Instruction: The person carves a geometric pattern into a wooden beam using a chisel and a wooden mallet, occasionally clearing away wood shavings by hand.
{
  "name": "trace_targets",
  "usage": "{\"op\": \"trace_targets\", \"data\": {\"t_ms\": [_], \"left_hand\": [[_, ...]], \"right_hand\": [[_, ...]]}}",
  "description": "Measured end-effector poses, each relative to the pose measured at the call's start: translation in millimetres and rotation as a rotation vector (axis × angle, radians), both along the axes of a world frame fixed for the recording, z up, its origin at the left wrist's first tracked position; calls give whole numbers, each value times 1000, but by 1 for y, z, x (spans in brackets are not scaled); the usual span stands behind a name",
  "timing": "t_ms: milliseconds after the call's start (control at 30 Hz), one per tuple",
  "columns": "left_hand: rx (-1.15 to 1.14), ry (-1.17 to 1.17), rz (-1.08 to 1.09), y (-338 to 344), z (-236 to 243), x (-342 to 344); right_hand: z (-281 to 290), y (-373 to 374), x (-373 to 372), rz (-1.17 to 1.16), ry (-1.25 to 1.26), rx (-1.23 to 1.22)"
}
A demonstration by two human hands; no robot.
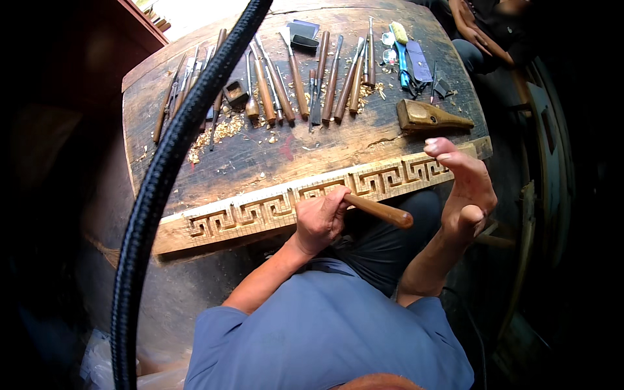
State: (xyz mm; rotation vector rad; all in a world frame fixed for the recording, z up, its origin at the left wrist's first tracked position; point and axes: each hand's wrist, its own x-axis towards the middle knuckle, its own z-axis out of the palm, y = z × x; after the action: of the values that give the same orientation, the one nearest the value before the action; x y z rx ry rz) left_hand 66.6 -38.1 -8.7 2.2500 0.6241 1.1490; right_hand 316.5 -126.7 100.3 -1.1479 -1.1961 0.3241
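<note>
We have our left hand [318, 220] wrapped around a slim carving tool with a smooth, tapered brown wooden handle [382, 211], its butt slanting out to the right and its working end hidden behind our fist. Our right hand [467, 185] is well apart from the left, raised near the right end of the board, its fingers curved away from the thumb with nothing visible between them; we cannot tell whether a fingertip touches the wood. The long, pale wooden board cut with a stepped fret pattern [266, 211] lies aslant along the near edge of the dark, scuffed wooden table [305, 148], above our lap. We judge it stiff and fairly heavy, best gripped by its plain ends, since the thin ridges between the recesses could chip. The tool should feel light and rigid, perhaps a little slippery on its polished wood, so we would hold it low for control. Beyond lie a brown, wedge-headed wooden mallet [432, 118] and a row of wooden-handled chisels [296, 78] among curled shavings.
</note>
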Motion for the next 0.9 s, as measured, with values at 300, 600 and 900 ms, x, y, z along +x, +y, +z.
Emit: {"op": "trace_targets", "data": {"t_ms": [300,600,900], "left_hand": [[27,-9,-2,-2,-8,-3],[100,-22,-103,-3,-7,-5],[102,-69,-97,-5,-12,-7]], "right_hand": [[-23,65,98,-374,-781,-1094],[-115,59,167,-162,-889,-770],[-18,-22,163,-425,-109,-120]]}}
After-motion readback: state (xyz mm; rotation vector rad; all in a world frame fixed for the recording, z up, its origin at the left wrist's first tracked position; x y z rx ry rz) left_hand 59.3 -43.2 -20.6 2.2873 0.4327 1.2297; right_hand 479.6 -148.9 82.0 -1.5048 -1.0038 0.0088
